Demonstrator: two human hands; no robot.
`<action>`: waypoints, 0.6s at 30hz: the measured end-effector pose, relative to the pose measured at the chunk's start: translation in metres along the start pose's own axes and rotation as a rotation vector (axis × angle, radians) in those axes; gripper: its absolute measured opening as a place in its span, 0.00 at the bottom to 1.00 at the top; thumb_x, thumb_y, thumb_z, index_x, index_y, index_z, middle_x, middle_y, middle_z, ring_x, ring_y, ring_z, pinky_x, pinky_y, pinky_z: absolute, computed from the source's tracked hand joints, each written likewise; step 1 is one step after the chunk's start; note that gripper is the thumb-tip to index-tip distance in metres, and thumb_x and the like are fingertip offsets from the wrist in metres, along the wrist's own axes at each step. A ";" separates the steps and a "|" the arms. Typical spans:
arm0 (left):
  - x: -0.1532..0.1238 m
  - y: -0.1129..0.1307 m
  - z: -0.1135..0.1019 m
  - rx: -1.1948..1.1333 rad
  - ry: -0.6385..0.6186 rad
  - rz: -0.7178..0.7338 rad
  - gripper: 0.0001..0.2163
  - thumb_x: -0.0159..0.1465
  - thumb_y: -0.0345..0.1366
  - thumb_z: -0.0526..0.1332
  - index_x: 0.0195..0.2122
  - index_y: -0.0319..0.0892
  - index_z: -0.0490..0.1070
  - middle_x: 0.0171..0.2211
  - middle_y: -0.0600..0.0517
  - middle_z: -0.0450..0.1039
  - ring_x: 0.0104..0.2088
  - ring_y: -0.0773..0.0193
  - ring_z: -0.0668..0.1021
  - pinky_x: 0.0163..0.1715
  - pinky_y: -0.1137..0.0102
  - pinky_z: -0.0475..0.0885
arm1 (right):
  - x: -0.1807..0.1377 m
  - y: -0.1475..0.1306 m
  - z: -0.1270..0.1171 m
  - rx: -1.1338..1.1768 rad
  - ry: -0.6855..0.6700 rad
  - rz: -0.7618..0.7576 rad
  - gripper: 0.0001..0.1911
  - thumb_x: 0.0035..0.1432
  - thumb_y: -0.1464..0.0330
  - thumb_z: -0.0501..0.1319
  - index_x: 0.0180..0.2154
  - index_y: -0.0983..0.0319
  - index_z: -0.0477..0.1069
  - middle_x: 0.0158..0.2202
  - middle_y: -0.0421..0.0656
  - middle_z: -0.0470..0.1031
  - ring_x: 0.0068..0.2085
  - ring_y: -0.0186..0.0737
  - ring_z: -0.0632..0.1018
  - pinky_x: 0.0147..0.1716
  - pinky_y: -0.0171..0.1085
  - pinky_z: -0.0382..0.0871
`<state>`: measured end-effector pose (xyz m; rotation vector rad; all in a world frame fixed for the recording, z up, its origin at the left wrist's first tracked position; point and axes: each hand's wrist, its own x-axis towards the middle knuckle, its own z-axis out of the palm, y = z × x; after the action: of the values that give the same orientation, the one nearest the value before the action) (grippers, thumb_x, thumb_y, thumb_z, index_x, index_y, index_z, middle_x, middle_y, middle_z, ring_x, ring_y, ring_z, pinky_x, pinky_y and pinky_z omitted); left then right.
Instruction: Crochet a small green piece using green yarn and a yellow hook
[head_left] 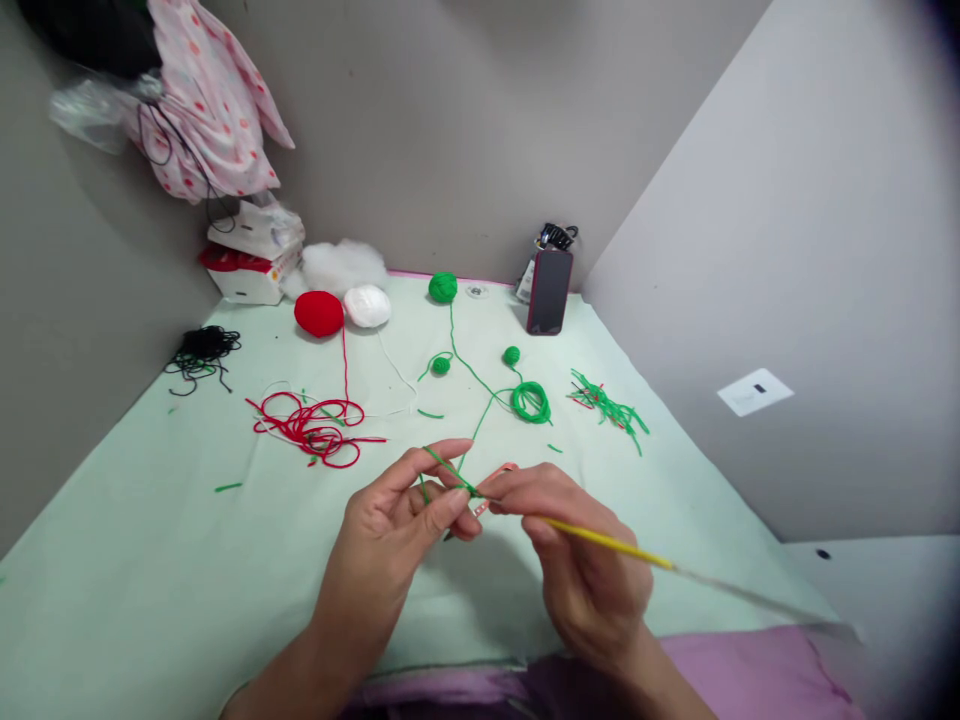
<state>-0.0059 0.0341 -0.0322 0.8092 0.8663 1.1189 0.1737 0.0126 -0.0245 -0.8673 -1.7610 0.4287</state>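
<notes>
Green yarn [448, 466] runs over the raised index finger of my left hand [405, 515], whose thumb and fingers pinch a small green crocheted bit [471, 489]. My right hand [577, 540] grips a crochet hook with a yellow handle [611, 541], its tip at the green stitches. The hook's long thin shaft end points to the lower right. From my left hand the strand leads up the table to a green yarn ball [443, 287] at the back. Partly hidden behind my hands lies a pinkish-orange tool [504, 470], its kind unclear.
Red yarn [319, 314] and white yarn [367, 306] balls stand at back left, tangled red strands [315, 430] before them. A black yarn heap [204, 345] lies left. Green coil [531, 402], small green balls [441, 366] and scraps [611, 408] are right of centre. A phone [550, 292] leans behind.
</notes>
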 end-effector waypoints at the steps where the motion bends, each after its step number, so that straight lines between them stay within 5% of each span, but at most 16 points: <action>1: -0.001 0.000 0.000 0.002 0.015 0.011 0.12 0.63 0.38 0.77 0.48 0.51 0.88 0.30 0.57 0.78 0.29 0.68 0.82 0.37 0.72 0.79 | -0.001 0.000 0.000 -0.068 -0.016 -0.050 0.12 0.77 0.73 0.55 0.50 0.60 0.78 0.42 0.47 0.86 0.44 0.41 0.85 0.46 0.41 0.82; 4: -0.001 0.000 0.003 -0.012 0.034 0.022 0.13 0.62 0.37 0.78 0.48 0.52 0.88 0.30 0.58 0.77 0.28 0.69 0.81 0.36 0.73 0.79 | -0.003 0.001 0.002 -0.136 0.027 -0.119 0.12 0.77 0.73 0.55 0.50 0.60 0.78 0.44 0.50 0.87 0.43 0.42 0.86 0.42 0.41 0.82; 10: 0.003 0.001 0.003 -0.036 0.020 0.019 0.14 0.62 0.39 0.78 0.49 0.48 0.87 0.29 0.56 0.77 0.29 0.67 0.80 0.36 0.72 0.78 | -0.003 0.003 0.003 0.070 0.092 -0.011 0.12 0.77 0.74 0.56 0.52 0.59 0.78 0.42 0.46 0.86 0.44 0.40 0.86 0.46 0.41 0.82; 18: 0.001 0.000 0.006 -0.130 0.009 -0.040 0.18 0.58 0.36 0.81 0.50 0.48 0.87 0.30 0.57 0.78 0.30 0.69 0.78 0.36 0.75 0.75 | -0.005 0.001 0.008 -0.367 0.018 -0.182 0.14 0.72 0.75 0.62 0.53 0.56 0.81 0.43 0.47 0.86 0.41 0.43 0.87 0.40 0.40 0.85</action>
<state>0.0003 0.0346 -0.0299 0.6775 0.8055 1.1319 0.1673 0.0104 -0.0310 -0.9490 -1.9140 -0.0245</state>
